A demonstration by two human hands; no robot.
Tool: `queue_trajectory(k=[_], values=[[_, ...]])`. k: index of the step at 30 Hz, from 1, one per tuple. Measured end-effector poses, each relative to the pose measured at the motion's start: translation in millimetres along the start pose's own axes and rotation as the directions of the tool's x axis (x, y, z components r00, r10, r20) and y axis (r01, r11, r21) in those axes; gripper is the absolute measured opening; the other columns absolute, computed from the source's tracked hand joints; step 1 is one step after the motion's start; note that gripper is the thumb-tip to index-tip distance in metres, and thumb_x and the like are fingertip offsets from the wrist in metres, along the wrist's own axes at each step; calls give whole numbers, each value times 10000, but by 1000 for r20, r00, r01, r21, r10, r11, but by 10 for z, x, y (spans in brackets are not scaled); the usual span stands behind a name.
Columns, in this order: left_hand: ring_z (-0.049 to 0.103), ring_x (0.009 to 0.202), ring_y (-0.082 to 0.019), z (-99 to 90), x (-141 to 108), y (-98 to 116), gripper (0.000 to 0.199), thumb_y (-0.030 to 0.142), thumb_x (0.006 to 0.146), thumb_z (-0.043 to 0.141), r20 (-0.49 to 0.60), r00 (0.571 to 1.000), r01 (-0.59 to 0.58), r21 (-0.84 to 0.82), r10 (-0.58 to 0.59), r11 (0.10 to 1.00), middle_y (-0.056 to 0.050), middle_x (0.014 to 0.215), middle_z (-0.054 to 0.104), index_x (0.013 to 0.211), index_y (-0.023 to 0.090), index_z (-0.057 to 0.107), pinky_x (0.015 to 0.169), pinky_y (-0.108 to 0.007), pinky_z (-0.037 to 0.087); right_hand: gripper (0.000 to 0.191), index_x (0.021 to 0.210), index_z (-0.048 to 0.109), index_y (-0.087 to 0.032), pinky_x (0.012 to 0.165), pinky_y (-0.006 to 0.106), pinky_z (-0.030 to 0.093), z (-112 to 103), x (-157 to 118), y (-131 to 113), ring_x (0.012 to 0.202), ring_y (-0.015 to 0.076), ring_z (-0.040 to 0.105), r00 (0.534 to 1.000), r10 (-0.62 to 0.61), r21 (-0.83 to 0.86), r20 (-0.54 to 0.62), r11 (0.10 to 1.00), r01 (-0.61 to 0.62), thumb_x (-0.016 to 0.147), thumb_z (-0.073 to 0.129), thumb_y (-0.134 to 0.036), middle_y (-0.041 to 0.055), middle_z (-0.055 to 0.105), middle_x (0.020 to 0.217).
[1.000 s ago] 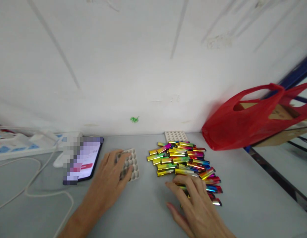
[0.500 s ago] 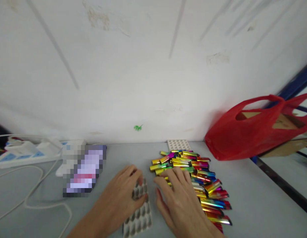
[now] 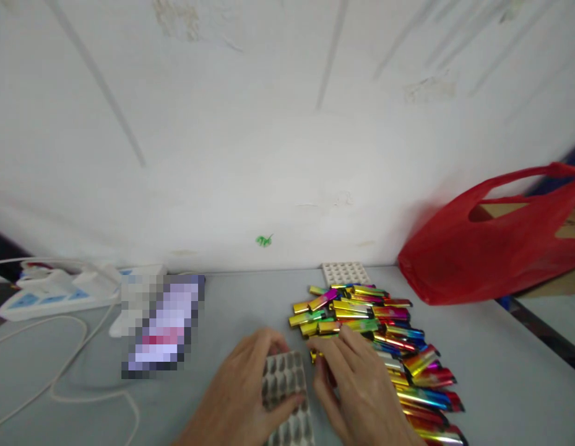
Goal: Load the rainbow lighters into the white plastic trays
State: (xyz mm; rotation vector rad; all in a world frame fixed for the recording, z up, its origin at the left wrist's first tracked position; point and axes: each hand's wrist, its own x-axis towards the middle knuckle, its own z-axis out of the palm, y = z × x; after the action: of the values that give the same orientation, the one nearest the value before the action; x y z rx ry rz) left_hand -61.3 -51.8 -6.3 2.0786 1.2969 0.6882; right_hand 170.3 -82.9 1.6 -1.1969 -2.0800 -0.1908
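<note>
Brought the tray nearer and rightward since the earliest frame, right up beside the lighters, with the left hand travelling along. Gripping it now, with thumb across the top and fingers bent around the far left corner. Looking light and fairly stiff, likely crushable between the hollows, so best taken by the side edges. Running lengthwise away from the body, cropped at the near end, with the short far edge toward the wall.

Over to the right hand, curled at the near left side of the lighters, with thumb and forefinger close, maybe pinching one, too covered to be sure. Probably light, hard, slick in those shiny wraps and quick to roll, so best pinched across the middle. Lying mostly crosswise, with gold ends to the left and red or blue ends to the right.

Beyond, spot a second tray at the wall's foot, then a red bag off to the right.
</note>
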Motion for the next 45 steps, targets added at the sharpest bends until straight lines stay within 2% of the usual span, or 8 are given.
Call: queue_trajectory(k=[3, 7, 9, 13, 23, 31, 36, 45], values=[[803, 1090, -309, -3, -4, -33, 431, 207, 846, 962, -20, 999, -31, -30, 31, 999, -8, 1145, 832, 1195, 311, 732, 992, -395, 615, 243, 1137, 623, -264, 946, 453, 574, 5, -16, -9, 909, 307, 738, 1000, 4, -15, 24, 1000, -4, 1024, 593, -51, 44, 821, 963], [793, 925, -264, -85, 80, -62, 23, 310, 1032, 794, -84, 996, -46, -38, 43, 998, 1, 997, 809, 1029, 300, 773, 832, -344, 602, 235, 1094, 611, -276, 866, 438, 557, 15, -30, -13, 897, 302, 730, 997, 19, 26, 75, 999, -21, 975, 650, -78, 29, 806, 947], [765, 824, -236, -119, 130, -71, 121, 296, 1046, 740, -72, 997, -31, -34, 28, 999, 9, 910, 777, 930, 287, 773, 753, -317, 568, 246, 1090, 619, -275, 812, 417, 533, 18, -30, -24, 867, 282, 710, 994, 0, 58, 106, 998, -6, 951, 665, -78, 9, 772, 899], [743, 759, -218, -110, 170, -79, 92, 254, 977, 771, -12, 1000, -2, -58, 1, 998, 6, 862, 761, 895, 276, 806, 712, -291, 543, 235, 1024, 626, -268, 728, 393, 471, 29, -25, -61, 834, 254, 665, 987, -45, 84, 151, 996, 32, 891, 720, -100, -10, 708, 830], [710, 749, -225, -49, 144, -36, 149, 260, 1003, 731, -6, 1000, 15, -97, -16, 995, -10, 859, 753, 867, 266, 791, 733, -301, 548, 217, 959, 638, -264, 777, 408, 484, 35, -60, -85, 912, 245, 665, 966, -37, 77, 257, 997, 18, 888, 776, -112, -12, 731, 874], [733, 763, -229, -42, 135, -20, 139, 286, 1017, 723, -34, 999, -9, -117, 6, 993, 1, 869, 780, 896, 286, 790, 746, -301, 575, 202, 905, 605, -259, 780, 404, 459, 34, -59, -82, 867, 218, 632, 938, -67, 107, 339, 994, 33, 911, 733, -103, -31, 756, 886], [757, 778, -225, -38, 140, -32, 121, 299, 1004, 710, -47, 999, -7, -145, 0, 989, 8, 880, 800, 920, 290, 796, 763, -301, 584, 193, 903, 611, -258, 748, 411, 439, 36, -51, -82, 853, 221, 627, 936, -80, 109, 342, 993, 45, 904, 722, -100, -24, 766, 888], [747, 798, -231, -50, 110, 11, 152, 290, 1023, 679, -18, 1000, 7, -138, -10, 990, -1, 897, 812, 934, 279, 803, 785, -315, 586, 164, 912, 633, -252, 816, 421, 468, -44, -20, -122, 889, 231, 641, 930, -60, 106, 363, 994, 22, 977, 717, -127, -17, 767, 900]])
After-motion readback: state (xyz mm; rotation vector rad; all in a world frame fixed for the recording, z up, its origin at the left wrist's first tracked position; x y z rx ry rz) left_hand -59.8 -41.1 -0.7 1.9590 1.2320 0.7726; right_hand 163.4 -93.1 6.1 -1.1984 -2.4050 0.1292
